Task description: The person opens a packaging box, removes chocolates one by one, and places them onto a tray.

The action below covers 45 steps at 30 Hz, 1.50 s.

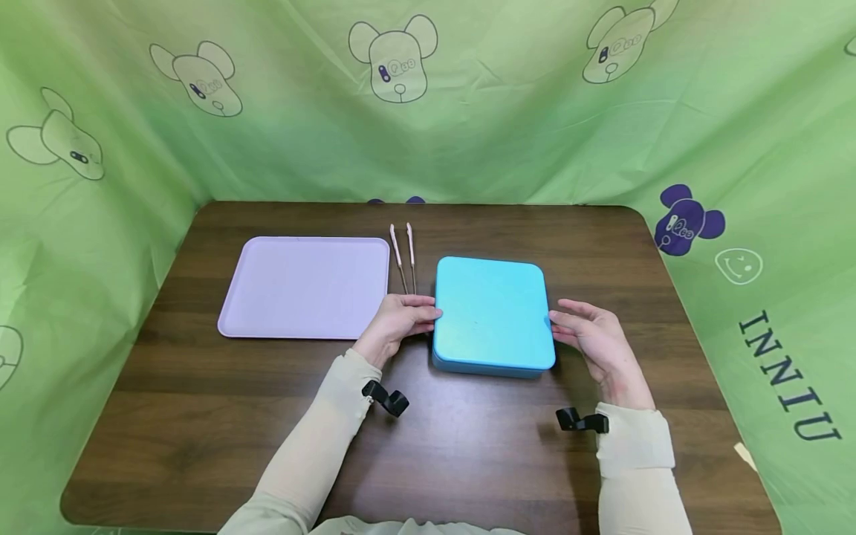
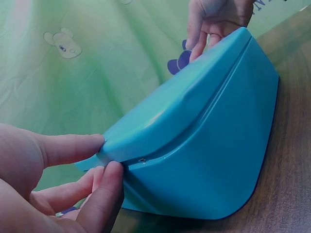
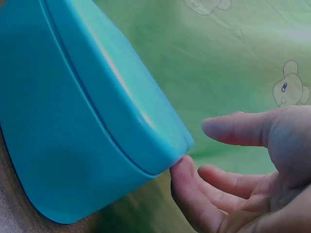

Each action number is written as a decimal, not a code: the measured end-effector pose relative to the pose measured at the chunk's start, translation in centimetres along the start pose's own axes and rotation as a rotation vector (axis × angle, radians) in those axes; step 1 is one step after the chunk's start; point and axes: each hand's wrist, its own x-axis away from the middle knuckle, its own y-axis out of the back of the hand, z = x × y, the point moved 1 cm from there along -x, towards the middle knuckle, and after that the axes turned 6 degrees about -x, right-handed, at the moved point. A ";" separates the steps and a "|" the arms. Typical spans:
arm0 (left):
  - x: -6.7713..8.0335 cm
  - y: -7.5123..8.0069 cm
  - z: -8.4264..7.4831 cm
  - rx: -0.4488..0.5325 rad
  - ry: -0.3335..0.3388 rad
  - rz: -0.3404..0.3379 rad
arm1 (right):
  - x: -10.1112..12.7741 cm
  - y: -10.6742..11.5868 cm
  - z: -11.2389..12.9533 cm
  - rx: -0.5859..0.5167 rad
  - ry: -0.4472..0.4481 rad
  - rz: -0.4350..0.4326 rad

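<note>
Blue box (image 1: 493, 316), lid on, sits center of frame on table (image 1: 200, 416), slightly right of middle. Left hand (image 1: 396, 321) at box's left edge: left wrist view shows thumb on lid rim, fingertips (image 2: 109, 179) under the lip, pinching lid edge. Right hand (image 1: 597, 340) at box's right edge: fingers loosely spread, one fingertip (image 3: 182, 170) touching lid corner from below, thumb apart from box and not touching. Lilac tray (image 1: 304, 286) left of box, center-left of frame, near left hand. Two pink sticks (image 1: 403, 256) lie btwn tray and box, just above left hand. Green cloth w/ bear prints (image 1: 428, 96) behind and on both sides.
</note>
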 end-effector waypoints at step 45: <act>0.5 -0.5 0.8 0.038 -0.021 -0.023 | 0.6 -0.1 -0.8 -0.148 -0.068 -0.028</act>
